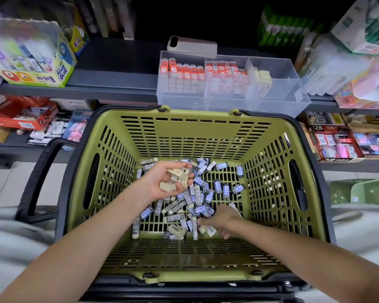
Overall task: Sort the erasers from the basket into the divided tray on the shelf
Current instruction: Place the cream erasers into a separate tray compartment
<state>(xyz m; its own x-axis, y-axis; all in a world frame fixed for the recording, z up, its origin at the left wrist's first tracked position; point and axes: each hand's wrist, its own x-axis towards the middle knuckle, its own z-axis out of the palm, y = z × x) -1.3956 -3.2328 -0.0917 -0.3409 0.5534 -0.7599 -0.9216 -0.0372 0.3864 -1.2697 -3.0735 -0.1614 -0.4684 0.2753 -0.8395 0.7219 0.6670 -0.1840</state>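
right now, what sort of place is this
Probably a stationery shop: a yellow-green Power Glue display box on a dark grey shelf, a clear plastic divided tray of erasers, an olive-green slotted shopping basket.

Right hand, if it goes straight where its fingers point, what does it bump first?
The right hand would likely meet the erasers lying on the basket floor just ahead of its fingertips; depth is unclear, so it may touch them already.
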